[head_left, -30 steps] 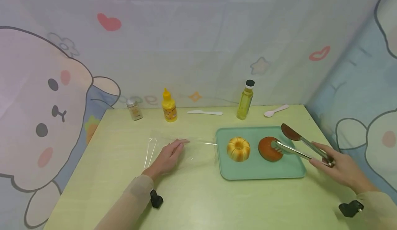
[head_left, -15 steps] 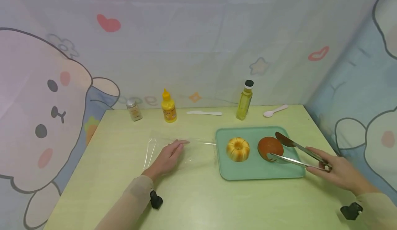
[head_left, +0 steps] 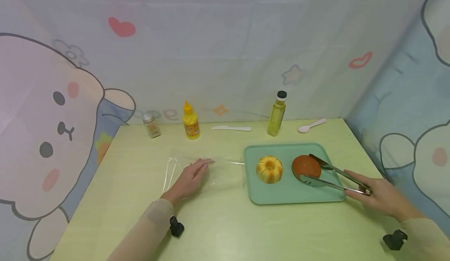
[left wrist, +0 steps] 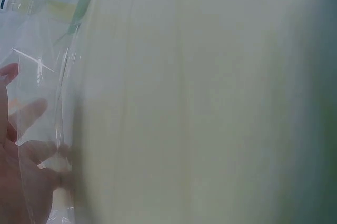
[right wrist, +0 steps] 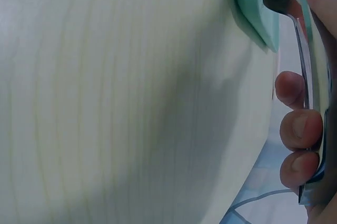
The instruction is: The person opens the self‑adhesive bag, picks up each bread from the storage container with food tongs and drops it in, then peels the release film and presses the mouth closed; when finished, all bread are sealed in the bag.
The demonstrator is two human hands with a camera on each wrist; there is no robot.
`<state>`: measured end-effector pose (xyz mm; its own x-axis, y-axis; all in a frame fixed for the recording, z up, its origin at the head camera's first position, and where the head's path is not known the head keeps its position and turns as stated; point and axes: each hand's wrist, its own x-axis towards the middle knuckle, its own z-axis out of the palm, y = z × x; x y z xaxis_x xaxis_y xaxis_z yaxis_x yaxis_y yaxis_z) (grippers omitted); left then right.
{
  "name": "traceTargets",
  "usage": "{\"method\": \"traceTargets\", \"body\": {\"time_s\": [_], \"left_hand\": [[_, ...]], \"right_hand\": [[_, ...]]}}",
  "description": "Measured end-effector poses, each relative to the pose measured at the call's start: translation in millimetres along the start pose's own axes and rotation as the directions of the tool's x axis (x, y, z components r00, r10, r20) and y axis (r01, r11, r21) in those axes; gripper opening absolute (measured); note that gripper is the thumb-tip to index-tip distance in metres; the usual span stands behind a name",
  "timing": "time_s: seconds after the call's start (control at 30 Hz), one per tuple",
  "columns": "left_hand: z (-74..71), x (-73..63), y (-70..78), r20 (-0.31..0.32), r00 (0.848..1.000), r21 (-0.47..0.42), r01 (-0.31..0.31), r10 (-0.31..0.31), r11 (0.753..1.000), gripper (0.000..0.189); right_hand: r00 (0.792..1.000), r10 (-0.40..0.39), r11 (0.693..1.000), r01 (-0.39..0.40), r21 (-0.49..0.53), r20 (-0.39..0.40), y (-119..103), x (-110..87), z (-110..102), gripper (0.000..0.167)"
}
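Observation:
My right hand (head_left: 381, 196) grips metal tongs (head_left: 336, 185); in the right wrist view its fingers (right wrist: 299, 128) wrap the handle. The tong heads stand on either side of a round brown bun (head_left: 304, 166) and overlap its edges. This bun lies on the right part of a green tray (head_left: 293, 193), with a golden ring-shaped bread (head_left: 269, 169) to its left. My left hand (head_left: 188, 177) lies with fingers extended at a clear plastic bag (head_left: 225, 175) on the table. In the left wrist view, fingers show through the film (left wrist: 39, 71).
Along the back edge stand a small shaker jar (head_left: 152, 126), a yellow squeeze bottle (head_left: 191, 125) and an oil bottle (head_left: 277, 114). A white plastic knife (head_left: 231, 128) and a white spoon (head_left: 312, 125) lie between and beside them. A printed cloth backdrop (head_left: 211, 38) rises behind the table.
The tongs have moved left and down toward the front, from above the bun's right side to both sides of it. My left hand, the bag and the breads keep their places.

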<state>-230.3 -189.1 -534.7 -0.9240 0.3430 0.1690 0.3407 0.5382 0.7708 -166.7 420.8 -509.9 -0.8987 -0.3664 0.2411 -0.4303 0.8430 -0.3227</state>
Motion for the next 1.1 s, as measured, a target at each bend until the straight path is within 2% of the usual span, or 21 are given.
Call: {"method": "traceTargets", "body": {"time_s": [0.23, 0.4, 0.67, 0.83, 0.97, 1.1], "left_hand": [[1.2, 0.3, -2.2, 0.0, 1.0, -0.004, -0.03, 0.03, 1.0, 0.035], [1.5, 0.1, -2.6, -0.008, 1.0, -0.006, -0.028, 0.028, 1.0, 0.034], [1.8, -0.1, -3.2, -0.01, 1.0, -0.02, -0.026, 0.026, 0.999, 0.033], [1.7, 0.3, -2.6, -0.01, 1.0, -0.019, -0.019, 0.019, 1.0, 0.034], [1.0, 1.6, -1.4, -0.018, 0.999, -0.02, -0.029, 0.028, 0.999, 0.035], [0.0, 1.6, 1.4, -0.02, 0.999, -0.025, -0.037, 0.036, 0.999, 0.035]], "right_hand": [[1.0, -0.01, 1.0, 0.01, 0.006, -0.004, -3.6, 0.0, -3.5, 0.062], [1.0, -0.02, 1.0, 0.02, 0.023, 0.002, -4.1, -0.6, -5.0, 0.061], [0.998, -0.037, 0.999, 0.037, 0.012, -0.06, -8.1, 2.5, -10.9, 0.063], [0.991, -0.072, 0.997, 0.073, 0.002, -0.112, -18.6, 13.9, -18.4, 0.063], [0.988, -0.105, 0.994, 0.107, 0.013, -0.111, -34.0, 27.8, -24.7, 0.065], [0.979, -0.175, 0.984, 0.178, 0.021, -0.107, -48.0, 42.9, -26.2, 0.068]]}}
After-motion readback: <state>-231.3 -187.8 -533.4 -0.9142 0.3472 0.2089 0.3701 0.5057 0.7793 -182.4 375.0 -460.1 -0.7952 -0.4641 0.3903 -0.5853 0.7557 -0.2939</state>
